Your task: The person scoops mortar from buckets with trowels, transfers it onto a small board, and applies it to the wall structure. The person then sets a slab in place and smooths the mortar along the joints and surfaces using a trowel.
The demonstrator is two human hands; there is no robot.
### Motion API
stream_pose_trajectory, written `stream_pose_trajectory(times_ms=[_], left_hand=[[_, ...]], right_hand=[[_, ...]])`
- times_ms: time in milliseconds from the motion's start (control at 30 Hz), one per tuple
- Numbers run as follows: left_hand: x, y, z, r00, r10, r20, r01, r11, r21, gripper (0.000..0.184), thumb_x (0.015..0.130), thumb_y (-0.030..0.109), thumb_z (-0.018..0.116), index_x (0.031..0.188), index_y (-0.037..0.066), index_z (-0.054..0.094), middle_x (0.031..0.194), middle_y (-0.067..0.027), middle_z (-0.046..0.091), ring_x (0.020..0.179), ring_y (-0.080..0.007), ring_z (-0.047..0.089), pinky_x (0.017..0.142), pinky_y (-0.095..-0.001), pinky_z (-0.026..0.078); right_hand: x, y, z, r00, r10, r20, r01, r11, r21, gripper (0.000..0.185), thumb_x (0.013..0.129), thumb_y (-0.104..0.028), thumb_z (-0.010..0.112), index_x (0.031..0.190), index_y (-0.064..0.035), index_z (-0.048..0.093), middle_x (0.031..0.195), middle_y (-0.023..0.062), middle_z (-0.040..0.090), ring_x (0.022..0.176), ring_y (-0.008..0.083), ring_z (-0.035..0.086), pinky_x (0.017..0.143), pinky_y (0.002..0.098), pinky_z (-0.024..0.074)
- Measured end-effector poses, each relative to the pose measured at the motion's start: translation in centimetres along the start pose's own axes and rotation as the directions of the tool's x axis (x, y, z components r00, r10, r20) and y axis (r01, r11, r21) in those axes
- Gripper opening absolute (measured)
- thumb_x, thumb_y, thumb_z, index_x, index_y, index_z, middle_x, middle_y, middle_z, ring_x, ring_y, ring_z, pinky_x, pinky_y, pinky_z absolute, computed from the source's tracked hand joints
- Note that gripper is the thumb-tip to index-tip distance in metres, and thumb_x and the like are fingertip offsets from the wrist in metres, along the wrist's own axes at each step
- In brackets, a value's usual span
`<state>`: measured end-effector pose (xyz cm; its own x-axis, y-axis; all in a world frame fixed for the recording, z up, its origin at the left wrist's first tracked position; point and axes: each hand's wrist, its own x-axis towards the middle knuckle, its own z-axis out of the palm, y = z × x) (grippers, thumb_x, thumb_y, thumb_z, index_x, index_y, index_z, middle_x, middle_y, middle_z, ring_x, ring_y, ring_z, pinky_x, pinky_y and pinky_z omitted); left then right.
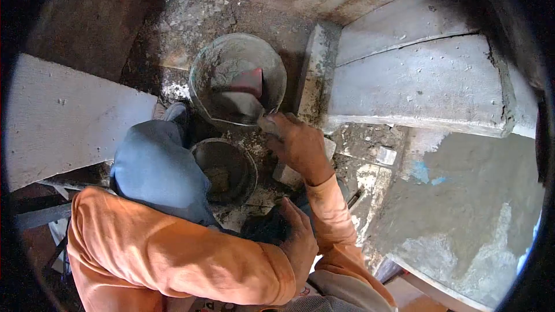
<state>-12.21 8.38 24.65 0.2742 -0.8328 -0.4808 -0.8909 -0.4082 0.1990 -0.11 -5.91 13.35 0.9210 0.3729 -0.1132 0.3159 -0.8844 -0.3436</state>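
My right hand [302, 145] is closed around the handle of a trowel [238, 104] at the near right rim of a bucket [196, 95]. The trowel's grey blade reaches inside that bucket, where grey wet mortar [231, 58] coats the walls. Beside the blade, a dark red flat piece [250, 82] shows; its kind is unclear. My left hand [299, 242] hangs lower down, near my dark-clothed leg, with fingers loosely extended and nothing visible in them. Nearer to me than the mortar bucket stands a second, dark bucket [252, 167] with a little material at its bottom.
On the right are pale slabs [416, 84] and a surface spread with grey mortar [462, 190]. A narrow block [309, 72] stands right of the bucket. A white board [75, 115] is at the left. Rubble covers the floor [191, 17]. A blue-clad knee [156, 162] is beside the buckets.
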Motion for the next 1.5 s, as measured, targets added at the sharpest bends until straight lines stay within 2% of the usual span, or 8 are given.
stream_pose_trajectory(times_ms=[233,333,633,833,1167,1267,1400,1500], left_hand=[[0.9,0.5,-1.4,0.999,-0.014,-0.037,0.016,0.998,0.054,0.048,0.097,0.029,0.048,0.124,-0.003,0.072,0.130,-0.0338,0.063,0.126,-0.0585,0.052,0.103,-0.0811,0.032],[1.3,1.0,-2.0,0.999,-0.019,-0.046,0.023,0.995,0.096,0.049,0.098,0.029,0.047,0.126,-0.003,0.071,0.132,-0.0341,0.062,0.126,-0.0594,0.051,0.103,-0.0816,0.031],[0.2,0.0,-2.5,0.997,0.047,-0.067,-0.037,0.990,0.137,0.051,0.099,0.029,0.047,0.128,-0.006,0.068,0.132,-0.0333,0.063,0.125,-0.0596,0.052,0.102,-0.0817,0.033],[1.4,1.7,-0.9,0.996,-0.050,-0.077,0.060,0.989,0.136,0.051,0.099,0.030,0.048,0.129,-0.006,0.068,0.132,-0.0322,0.063,0.125,-0.0593,0.051,0.101,-0.0817,0.034],[1.3,1.4,-1.3,0.999,0.040,-0.001,-0.039,0.995,0.093,0.046,0.099,0.026,0.047,0.125,-0.003,0.071,0.128,-0.0331,0.065,0.124,-0.0566,0.054,0.102,-0.0802,0.036],[1.2,1.0,-1.1,0.999,0.025,-0.037,-0.022,0.998,0.058,0.046,0.098,0.026,0.048,0.124,-0.003,0.072,0.128,-0.0332,0.065,0.124,-0.0564,0.054,0.102,-0.0798,0.036],[1.7,1.7,-1.0,0.997,-0.067,-0.045,0.071,0.994,0.081,0.046,0.097,0.027,0.048,0.123,-0.002,0.073,0.128,-0.0334,0.065,0.123,-0.0560,0.055,0.102,-0.0793,0.037],[1.6,2.2,-0.8,0.993,-0.112,-0.037,0.116,0.983,0.139,0.046,0.097,0.027,0.049,0.121,-0.002,0.073,0.128,-0.0335,0.065,0.122,-0.0557,0.056,0.102,-0.0789,0.037]], right_hand=[[-3.3,3.3,3.6,0.945,0.318,-0.080,-0.248,0.852,0.462,0.049,0.090,-0.026,0.074,0.132,-0.0055,0.061,0.121,0.0200,0.069,0.109,0.0454,0.066,0.092,0.0449,0.0538],[-4.7,3.6,4.8,0.943,0.285,-0.171,-0.239,0.940,0.244,0.049,0.091,-0.027,0.073,0.134,-0.0079,0.060,0.125,0.0200,0.068,0.114,0.0444,0.065,0.094,0.0451,0.0532],[-4.6,1.7,5.2,0.935,0.354,0.004,-0.345,0.909,0.236,0.054,0.091,-0.025,0.074,0.140,-0.0125,0.055,0.134,0.0192,0.062,0.117,0.0461,0.061,0.092,0.0512,0.0533],[-5.8,3.3,8.2,0.969,0.211,-0.131,-0.201,0.976,0.081,0.057,0.091,-0.025,0.072,0.142,-0.0076,0.052,0.129,0.0197,0.063,0.109,0.0462,0.064,0.087,0.0529,0.0536],[-5.9,1.9,6.1,0.956,0.292,-0.023,-0.279,0.932,0.233,0.060,0.091,-0.025,0.073,0.143,-0.0057,0.050,0.130,0.0220,0.061,0.109,0.0473,0.063,0.088,0.0544,0.0527],[-6.9,2.2,7.9,0.898,0.280,-0.340,-0.200,0.947,0.253,0.054,0.093,-0.027,0.070,0.138,-0.0012,0.054,0.129,0.0257,0.064,0.111,0.0484,0.063,0.093,0.0520,0.0530],[-6.8,2.9,6.3,0.863,0.436,-0.255,-0.199,0.757,0.622,0.054,0.093,-0.015,0.070,0.141,0.0010,0.054,0.138,0.0255,0.061,0.130,0.0413,0.057,0.109,0.0458,0.0446],[-7.2,4.0,5.3,0.879,0.389,-0.275,-0.232,0.853,0.467,0.053,0.093,-0.018,0.071,0.140,0.0002,0.055,0.135,0.0266,0.062,0.124,0.0444,0.060,0.104,0.0476,0.0479]])
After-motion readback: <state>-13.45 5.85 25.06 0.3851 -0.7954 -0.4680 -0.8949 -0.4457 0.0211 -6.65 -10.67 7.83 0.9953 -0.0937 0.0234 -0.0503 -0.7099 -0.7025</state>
